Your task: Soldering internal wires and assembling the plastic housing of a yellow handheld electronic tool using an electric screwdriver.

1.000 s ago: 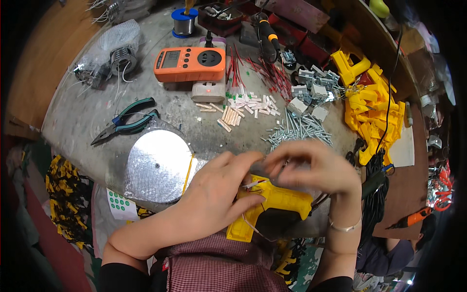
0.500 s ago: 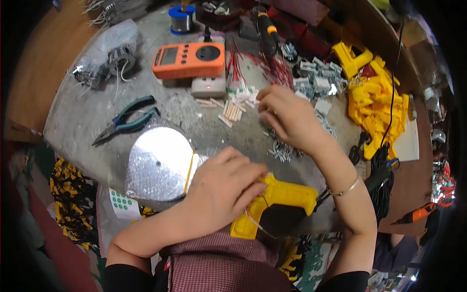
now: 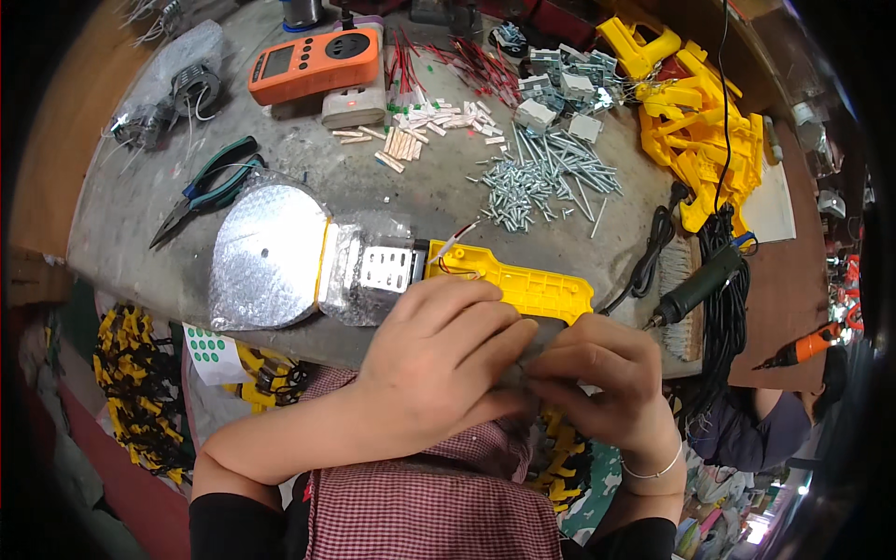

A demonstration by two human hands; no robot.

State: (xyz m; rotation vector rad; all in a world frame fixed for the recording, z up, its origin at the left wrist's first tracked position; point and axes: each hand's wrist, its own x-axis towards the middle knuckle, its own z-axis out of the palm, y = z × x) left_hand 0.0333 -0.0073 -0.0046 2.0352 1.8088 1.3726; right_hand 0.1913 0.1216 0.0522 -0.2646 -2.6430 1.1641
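Observation:
My left hand (image 3: 448, 359) and my right hand (image 3: 607, 378) meet at the table's front edge, fingertips pinched close together. Whatever sits between them is too small or hidden to name. Just beyond lies a yellow plastic handle shell (image 3: 546, 291), its ribbed inside facing up. A thin wire with a white sleeve (image 3: 455, 241) sticks up at the shell's left end. The shell adjoins a slotted metal plate (image 3: 387, 268) under clear wrap, beside a round silver foil-covered disc (image 3: 266, 252). My left hand covers part of the shell's near side.
Blue-handled pliers (image 3: 210, 191) lie at left. Behind are an orange multimeter (image 3: 315, 65), white sleeves (image 3: 403, 145), red wires (image 3: 476, 70), loose screws (image 3: 523, 187) and metal blocks (image 3: 565, 89). To the right are yellow shells (image 3: 700, 121), a dark-green-handled tool (image 3: 695, 287), a brush (image 3: 679, 294) and black cable (image 3: 723, 327).
My right hand has come back from beside the white sleeves to meet my left hand. The yellow shell now shows its open inside beyond my hands. The whole view has shifted.

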